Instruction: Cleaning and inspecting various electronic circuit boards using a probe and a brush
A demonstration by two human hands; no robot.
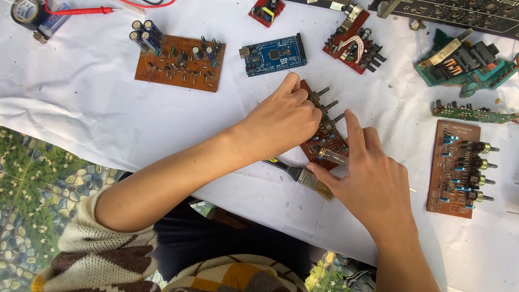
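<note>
My left hand [284,121] lies palm down on a reddish-brown circuit board [327,138] with a row of metal knob shafts, holding it flat on the white cloth [81,92]. My right hand [370,181] rests at the board's near edge, thumb and fingers closed on a small metal-tipped piece; what it is stays unclear. A paintbrush [305,177] with a black handle and tan bristles lies on the cloth just below both hands, partly under my left wrist.
Other boards lie around: a brown one with blue capacitors [181,62], a blue microcontroller board [273,55], a red board [354,46], a green assembly [465,65], a narrow green strip [470,113], a brown board with knobs [457,167]. Tape roll [24,11] and red probe [81,10] far left.
</note>
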